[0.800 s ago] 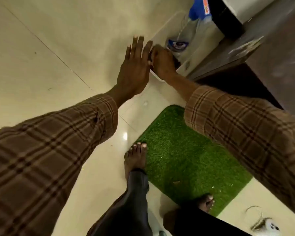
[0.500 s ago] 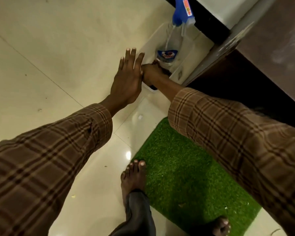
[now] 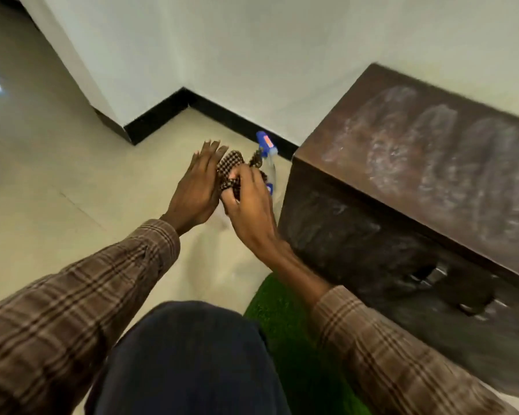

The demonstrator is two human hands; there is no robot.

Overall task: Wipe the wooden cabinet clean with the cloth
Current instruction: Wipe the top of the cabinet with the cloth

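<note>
The dark wooden cabinet stands at the right, its top streaked with pale dusty smears. Left of its corner, above the floor, my right hand grips a bunched brown-and-cream checked cloth. My left hand is flat with fingers straight, its palm against the left side of the cloth. Both hands are a short way from the cabinet's left front edge and do not touch it. Part of the cloth is hidden inside my right fist.
A clear spray bottle with a blue trigger head stands behind my hands near the black skirting. A green grass-like mat lies on the cream tile floor in front of the cabinet. My knee fills the bottom centre.
The view has lifted from the floor toward the wall and cabinet top. My right hand came up out of the white container holding the checked cloth; my left hand stayed flat beside it.
</note>
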